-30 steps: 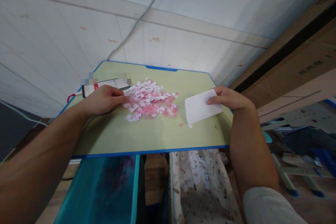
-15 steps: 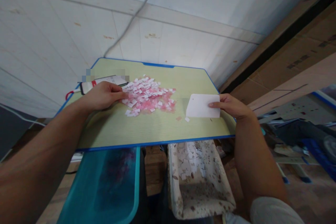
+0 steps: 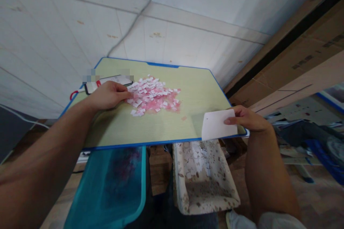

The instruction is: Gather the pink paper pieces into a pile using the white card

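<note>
My right hand (image 3: pixel 248 118) pinches a white plastic scraper card (image 3: pixel 217 124) with rounded corners and a small hole. The card's lower edge is at the table's blue front rim, above the right-hand bin. My left hand (image 3: pixel 111 94) is closed at the left side of a heap of small white and pink square chips (image 3: pixel 150 94). Its fingertips touch the heap, and what they hold, if anything, is hidden. One lone tan chip (image 3: pixel 184 118) lies between the heap and the card.
Behind my left hand, a phone (image 3: pixel 118 79) and a red-and-white cord (image 3: pixel 73 94) lie on the pale green table (image 3: pixel 150 132). Below stand a teal bin (image 3: pixel 142 186) and a cloth-lined box (image 3: pixel 206 205) holding white chips. Cardboard boxes (image 3: pixel 301 53) are at right.
The card in my right hand has come nearer to me, down to the table's front edge. A white chip beside it no longer shows on the tabletop. My left hand stays by the heap.
</note>
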`<state>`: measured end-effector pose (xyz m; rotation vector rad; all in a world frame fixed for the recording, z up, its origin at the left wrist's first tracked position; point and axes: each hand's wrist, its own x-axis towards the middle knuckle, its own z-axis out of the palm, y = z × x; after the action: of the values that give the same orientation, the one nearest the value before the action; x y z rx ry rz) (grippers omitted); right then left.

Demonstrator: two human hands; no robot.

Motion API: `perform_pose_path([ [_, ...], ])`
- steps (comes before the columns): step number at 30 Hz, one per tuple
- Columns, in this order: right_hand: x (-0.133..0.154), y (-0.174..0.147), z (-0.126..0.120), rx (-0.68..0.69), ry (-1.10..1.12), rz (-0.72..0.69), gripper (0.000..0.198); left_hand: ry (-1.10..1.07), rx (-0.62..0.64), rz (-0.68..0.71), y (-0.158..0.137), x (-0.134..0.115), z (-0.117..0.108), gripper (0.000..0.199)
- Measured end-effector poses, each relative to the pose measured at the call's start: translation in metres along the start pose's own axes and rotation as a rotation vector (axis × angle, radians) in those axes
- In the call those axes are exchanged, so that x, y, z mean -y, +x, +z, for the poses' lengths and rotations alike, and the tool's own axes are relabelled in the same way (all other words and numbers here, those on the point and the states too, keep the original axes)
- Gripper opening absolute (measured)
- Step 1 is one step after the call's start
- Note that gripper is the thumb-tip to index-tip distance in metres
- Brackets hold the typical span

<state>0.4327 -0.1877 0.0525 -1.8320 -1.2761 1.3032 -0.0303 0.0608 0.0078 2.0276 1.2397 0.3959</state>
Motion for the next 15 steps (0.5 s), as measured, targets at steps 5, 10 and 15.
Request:
perform_pose_path([
  [5,0.003,0.005,0.019,-0.194,0.066,-0.091,0.048,0.088,-0.016,-0.073,-0.004,-0.011,-0.001,0.044],
  [10,0.012,0.011,0.049,-0.243,0.043,-0.145,0.046,0.087,-0.039,-0.049,-0.005,-0.014,0.0,0.045],
  [15,0.009,0.003,0.079,-0.169,0.065,-0.13,0.043,0.075,-0.05,-0.026,-0.006,-0.016,0.0,0.037],
])
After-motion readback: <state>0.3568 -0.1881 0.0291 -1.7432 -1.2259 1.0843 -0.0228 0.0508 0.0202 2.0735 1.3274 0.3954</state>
